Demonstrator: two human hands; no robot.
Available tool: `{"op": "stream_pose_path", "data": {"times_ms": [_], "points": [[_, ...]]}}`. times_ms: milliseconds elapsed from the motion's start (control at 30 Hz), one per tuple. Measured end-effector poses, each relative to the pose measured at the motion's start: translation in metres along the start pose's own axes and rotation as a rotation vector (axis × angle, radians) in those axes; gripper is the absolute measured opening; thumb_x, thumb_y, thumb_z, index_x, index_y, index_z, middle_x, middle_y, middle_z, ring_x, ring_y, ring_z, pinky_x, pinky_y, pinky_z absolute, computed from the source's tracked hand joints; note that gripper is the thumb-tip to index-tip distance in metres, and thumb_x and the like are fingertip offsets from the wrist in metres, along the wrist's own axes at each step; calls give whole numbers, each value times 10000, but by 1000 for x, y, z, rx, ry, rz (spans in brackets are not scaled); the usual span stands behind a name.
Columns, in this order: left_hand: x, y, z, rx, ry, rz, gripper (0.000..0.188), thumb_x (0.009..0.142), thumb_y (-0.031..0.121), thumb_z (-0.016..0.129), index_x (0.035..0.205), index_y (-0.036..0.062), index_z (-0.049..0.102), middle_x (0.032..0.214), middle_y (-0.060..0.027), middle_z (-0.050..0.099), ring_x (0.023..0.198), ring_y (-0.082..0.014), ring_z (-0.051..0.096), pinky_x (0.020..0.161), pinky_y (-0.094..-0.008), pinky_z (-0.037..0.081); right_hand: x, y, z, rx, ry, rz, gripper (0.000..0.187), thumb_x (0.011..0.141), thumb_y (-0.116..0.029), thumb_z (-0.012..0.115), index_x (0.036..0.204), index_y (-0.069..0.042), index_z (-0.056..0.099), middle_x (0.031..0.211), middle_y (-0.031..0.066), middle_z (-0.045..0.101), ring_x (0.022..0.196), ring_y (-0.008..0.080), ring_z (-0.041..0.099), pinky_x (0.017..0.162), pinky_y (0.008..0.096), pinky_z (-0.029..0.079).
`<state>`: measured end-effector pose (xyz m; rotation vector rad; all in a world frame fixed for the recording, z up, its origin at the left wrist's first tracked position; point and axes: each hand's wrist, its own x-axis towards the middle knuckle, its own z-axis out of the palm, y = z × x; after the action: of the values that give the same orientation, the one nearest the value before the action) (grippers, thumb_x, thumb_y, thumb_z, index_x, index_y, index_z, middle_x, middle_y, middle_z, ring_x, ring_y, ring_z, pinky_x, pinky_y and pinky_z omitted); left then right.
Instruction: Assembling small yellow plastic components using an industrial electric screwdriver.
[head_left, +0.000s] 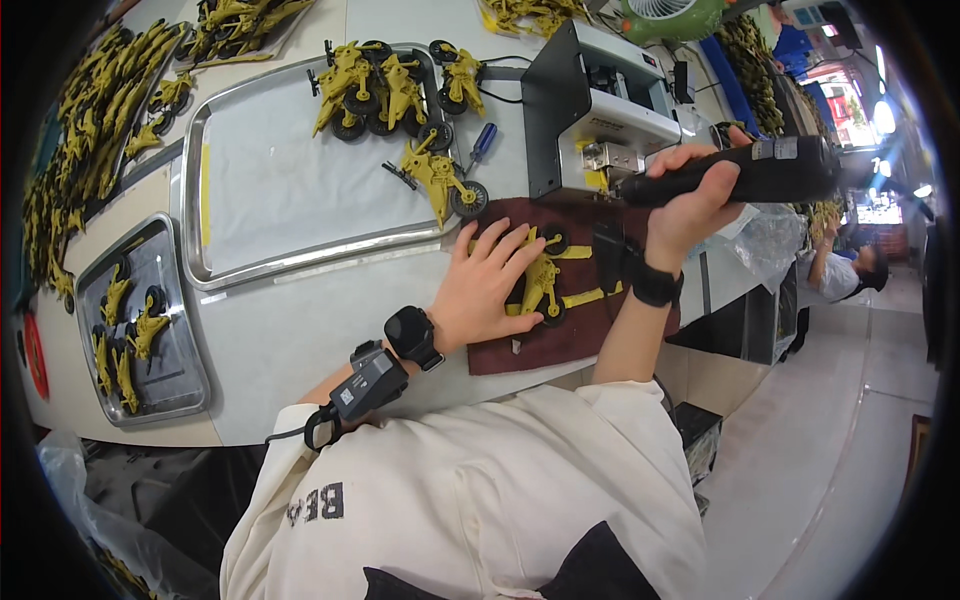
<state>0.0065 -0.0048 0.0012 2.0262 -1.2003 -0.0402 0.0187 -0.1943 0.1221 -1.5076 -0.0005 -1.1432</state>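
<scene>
My left hand [487,285] rests on a brown cloth mat [500,355], fingers spread, and steadies a yellow toy motorcycle [541,282] with black wheels between thumb and fingers. Part of the toy lies under the hand. Wrapped round a black cylindrical electric screwdriver [770,172], my right hand [695,195] keeps the tool roughly level above the mat. The screwdriver's tip end is close to the metal outlet of a screw feeder [600,105]; whether they touch I cannot tell. Yellow strips [590,296] lie on the mat beside the toy.
A large metal tray [195,250] holds several yellow toy motorcycles [370,90]. Another motorcycle [435,180] and a blue-handled screwdriver [484,142] lie near the feeder. A smaller tray [200,385] stands at left. Yellow parts [95,140] pile up far left; a person [850,265] is at right.
</scene>
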Motion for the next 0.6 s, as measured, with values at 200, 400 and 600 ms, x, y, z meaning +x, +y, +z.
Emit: {"op": "stream_pose_path", "data": {"times_ms": [200, 400, 600], "points": [[-2, -1, 3, -11, 7, 4, 806, 616, 429, 718, 1291, 111, 414, 1321, -122, 411, 1243, -324, 339, 1032, -504, 203, -93, -40, -19, 2, -116, 166, 784, 793, -668, 476, 1230, -53, 264, 611, 84, 478, 437, 182, 458, 414, 307, 413], [-3, 0, 2, 3, 16, 3, 802, 613, 421, 721, 1283, 99, 420, 1303, -139, 419, 1234, -341, 344, 1031, -517, 210, -123, -55, -26, -32, -49, 126, 806, 779, -678, 484, 1203, -32, 252, 643, 103, 512, 453, 193, 495, 431, 305, 440], [-1, 1, 3, 0, -8, 10, 811, 620, 429, 714, 1301, 114, 406, 1327, -121, 405, 1250, -328, 332, 1039, -504, 199, -124, -39, -27, 28, 18, 148, 766, 762, -596, 598, 1150, -4, 303, 658, 104, 531, 475, 193, 517, 469, 297, 470]]}}
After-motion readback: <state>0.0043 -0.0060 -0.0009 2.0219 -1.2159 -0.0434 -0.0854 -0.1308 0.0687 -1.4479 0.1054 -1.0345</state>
